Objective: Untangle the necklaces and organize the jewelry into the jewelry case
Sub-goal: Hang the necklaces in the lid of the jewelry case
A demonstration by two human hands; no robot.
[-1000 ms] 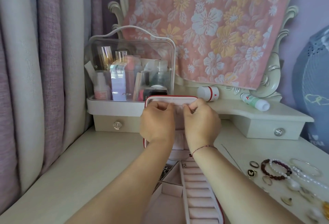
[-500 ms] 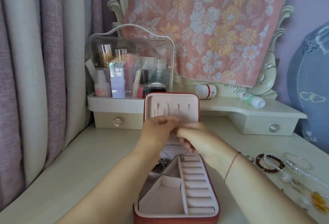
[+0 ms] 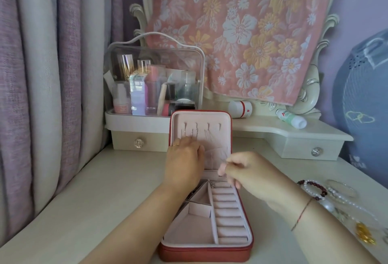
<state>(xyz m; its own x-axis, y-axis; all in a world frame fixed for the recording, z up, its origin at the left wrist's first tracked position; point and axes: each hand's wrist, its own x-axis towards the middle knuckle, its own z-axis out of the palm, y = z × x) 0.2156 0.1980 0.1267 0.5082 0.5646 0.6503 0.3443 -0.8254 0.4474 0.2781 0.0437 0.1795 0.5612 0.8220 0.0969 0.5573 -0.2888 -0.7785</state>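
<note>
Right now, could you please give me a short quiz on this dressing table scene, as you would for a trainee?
1. Which hand touches the lining of the lid of the jewelry case?
2. True or false: the case is closed.
3. The bead bracelets lie: A in the case; B on the table, right of the case; C hanging on the lid.
Key: 1 left hand; 2 false; 3 B.

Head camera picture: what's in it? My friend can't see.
An open red jewelry case sits on a pale table, thin necklaces hanging in its upright lid. The left hand touches the lid beside them; the right hand hovers above the tray, fingers curled. Bracelets lie to the right.
</note>
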